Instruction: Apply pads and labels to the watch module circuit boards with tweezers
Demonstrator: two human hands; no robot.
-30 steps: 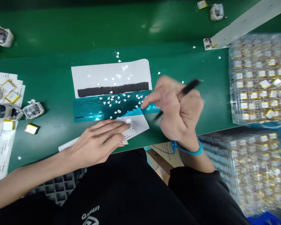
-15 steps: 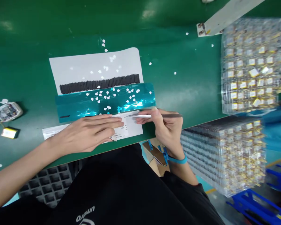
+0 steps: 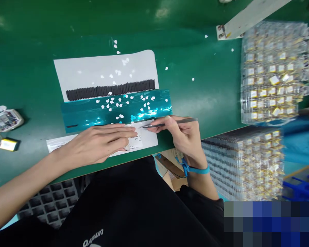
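My left hand (image 3: 100,142) lies flat with fingers stretched out on a white label sheet (image 3: 150,137) that has small printed text, at the table's near edge. Its palm and fingers cover much of the sheet. In my right hand (image 3: 186,137), which wears a blue wrist strap, metal tweezers (image 3: 167,122) are gripped. Their points rest at or just over the sheet, close to my left fingertips; whether they hold anything is too small to tell. Beyond the hands, a teal film strip (image 3: 98,113) carries several small white round tabs. Behind it, a row of thin black pieces (image 3: 110,91) sits on white backing paper (image 3: 103,67).
At the left lie an opened device housing (image 3: 7,120) and a battery cell (image 3: 8,144). Clear trays of small battery cells (image 3: 269,79) stand at the right, with a tray stack (image 3: 242,164) below table level. A white bracket (image 3: 249,17) stands at top right.
The tweezers have turned slightly, with their rear end a little higher in view. My left hand stays on the label sheet. The view has shifted slightly.
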